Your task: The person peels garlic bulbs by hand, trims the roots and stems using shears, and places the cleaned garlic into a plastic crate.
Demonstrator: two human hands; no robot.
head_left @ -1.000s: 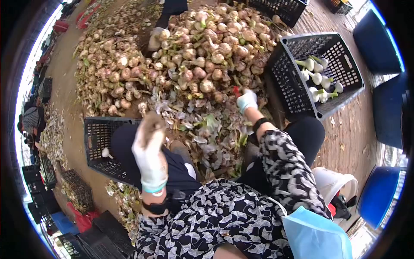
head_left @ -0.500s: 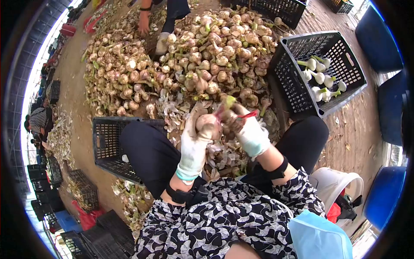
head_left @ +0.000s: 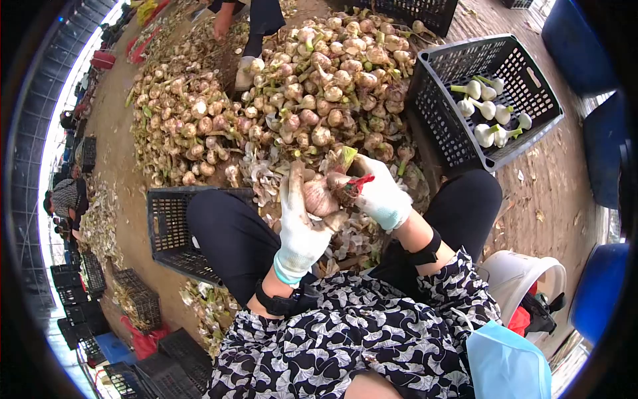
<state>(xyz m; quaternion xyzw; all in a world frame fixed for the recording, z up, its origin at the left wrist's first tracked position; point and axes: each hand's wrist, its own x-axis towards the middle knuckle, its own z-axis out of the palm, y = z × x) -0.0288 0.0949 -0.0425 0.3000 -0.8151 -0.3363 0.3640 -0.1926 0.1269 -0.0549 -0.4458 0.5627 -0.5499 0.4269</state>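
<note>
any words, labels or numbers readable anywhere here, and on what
None can be read.
Black crates, such as the one on the right and the one on the left: no label shows.
Gloves on the left hand and right hand, which hold a garlic bulb: no print.
Patterned blouse: pattern only, no letters.
Blue mask: plain.

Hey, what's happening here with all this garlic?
A seated person in white gloves holds a garlic bulb in the left hand, while the right hand works at it with a small red-handled tool. A big heap of unpeeled bulbs lies in front, with peeled skins between the knees. A black crate to the right holds a few cleaned white bulbs. Another person works beyond the heap.
</note>
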